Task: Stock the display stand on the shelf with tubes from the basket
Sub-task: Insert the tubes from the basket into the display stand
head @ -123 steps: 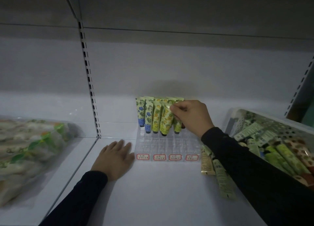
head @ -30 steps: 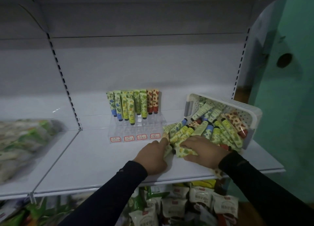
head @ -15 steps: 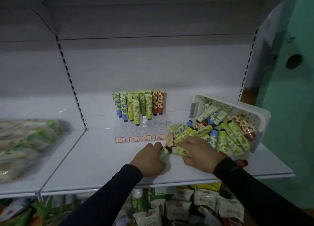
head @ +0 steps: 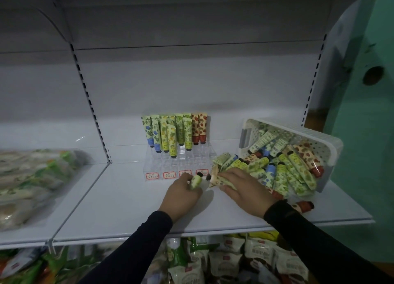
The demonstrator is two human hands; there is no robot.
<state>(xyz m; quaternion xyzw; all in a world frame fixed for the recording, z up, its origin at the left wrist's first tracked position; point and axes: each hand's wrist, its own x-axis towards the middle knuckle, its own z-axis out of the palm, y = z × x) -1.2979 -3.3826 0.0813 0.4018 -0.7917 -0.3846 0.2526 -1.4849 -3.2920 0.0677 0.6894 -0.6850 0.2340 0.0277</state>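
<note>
Gripping a green black-capped tube (head: 195,181) newly lifted from the spill, the left hand (head: 181,196) looks ready to restock; the right hand (head: 245,190) seemingly clasps pale tubes (head: 219,180); beyond, the clear acrylic display stand (head: 177,162) and tipped white perforated basket (head: 307,138) share the shelf

Clear-wrapped green packets (head: 32,177) lie at left; snack bags (head: 230,260) crowd the lower shelf

My left hand (head: 181,195) grips a pale green, leaf-printed plastic tube (head: 195,181) with a black cap. My long sleeves (head: 319,241) are black. The perforated plastic basket (head: 315,138) is white.
</note>
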